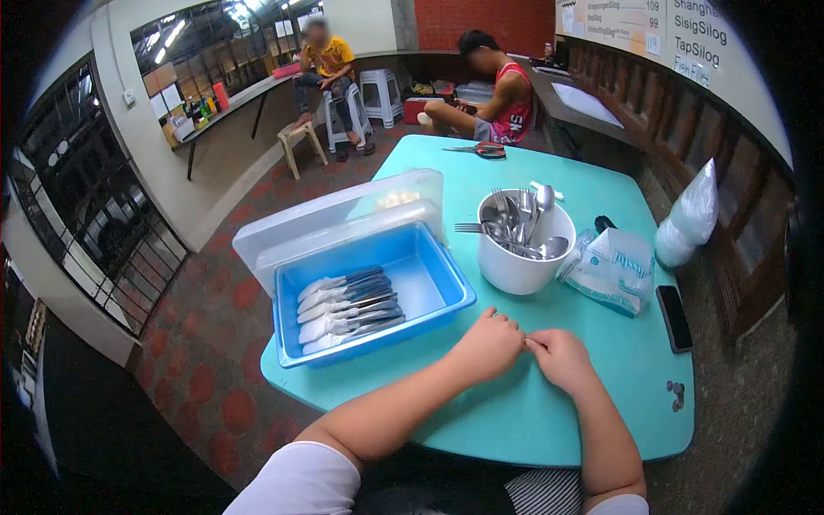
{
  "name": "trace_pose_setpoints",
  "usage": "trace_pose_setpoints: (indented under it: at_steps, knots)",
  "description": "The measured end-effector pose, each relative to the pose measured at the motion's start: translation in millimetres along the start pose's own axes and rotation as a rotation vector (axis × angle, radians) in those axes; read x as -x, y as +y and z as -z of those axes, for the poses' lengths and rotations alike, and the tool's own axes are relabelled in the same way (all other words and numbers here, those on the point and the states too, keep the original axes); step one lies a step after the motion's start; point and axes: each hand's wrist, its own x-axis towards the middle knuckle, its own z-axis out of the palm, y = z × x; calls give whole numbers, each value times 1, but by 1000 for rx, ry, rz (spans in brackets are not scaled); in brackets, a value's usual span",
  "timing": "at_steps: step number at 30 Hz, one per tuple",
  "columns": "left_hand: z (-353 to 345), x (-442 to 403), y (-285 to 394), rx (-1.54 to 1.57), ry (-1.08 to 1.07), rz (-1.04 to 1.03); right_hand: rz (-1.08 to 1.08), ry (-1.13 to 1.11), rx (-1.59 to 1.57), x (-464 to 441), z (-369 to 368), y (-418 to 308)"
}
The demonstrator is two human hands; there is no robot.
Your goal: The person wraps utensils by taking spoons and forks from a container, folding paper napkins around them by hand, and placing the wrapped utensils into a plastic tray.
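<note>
My left hand (491, 345) and my right hand (560, 359) meet over the green table (481, 421), fingertips pinched together. Whatever lies between them is too small to make out. Just beyond them stands a white bucket (520, 270) full of metal spoons and forks (519, 225). To the left, a blue bin (429, 266) with a clear lid (343, 210) raised at its back holds several wrapped cutlery sets (343, 313). A tissue pack (614, 270) lies right of the bucket.
Scissors (481, 151) lie at the table's far edge. A phone (675, 318), coins (676, 396) and a roll of plastic bags (688, 219) are at the right. Two people (328, 60) (506, 90) sit beyond, near stacked stools (380, 94).
</note>
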Motion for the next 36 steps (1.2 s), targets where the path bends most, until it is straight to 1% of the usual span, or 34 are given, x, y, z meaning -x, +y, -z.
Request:
trace_pose_setpoints:
  at_steps: [1,3,4,7,9,12,13,15,18,21,22,24,25,28,30,33,36]
  knots:
    - [-2,1,-2,35,4,18,46,43,60,2,2,-3]
    - [-2,1,-5,221,22,52,143,130,179,4,4,-6]
    - [-2,2,-6,314,29,68,166,158,169,4,4,-8]
    - [7,-2,-7,331,-6,111,227,231,156,6,1,-10]
    - [9,-3,-8,272,45,56,263,258,176,5,-4,-7]
    - [3,-5,-8,237,149,-47,50,33,-147,2,0,3]
    - [2,-5,-8,232,187,-85,32,-40,-251,-3,-2,14]
    - [5,-6,-6,221,191,-88,-4,-186,-462,-12,-7,31]
    - [5,-8,-6,258,230,-54,-81,-101,-507,-12,-7,25]
    - [3,-8,-9,271,234,-6,51,211,-189,-3,-8,7]
    - [3,-8,-9,266,224,8,83,232,-99,0,-4,2]
    - [12,-6,-10,328,196,-53,147,270,82,4,4,-4]
    - [16,-5,-10,358,184,-83,161,268,90,4,4,-4]
    - [13,-5,-16,409,115,-60,207,267,87,2,1,-2]
    - [8,-7,-23,329,65,-96,245,275,52,2,-5,-2]
    - [7,-9,-25,301,11,-112,207,182,79,5,-1,-8]
    - [25,-6,-20,386,-7,-86,257,245,78,5,0,-4]
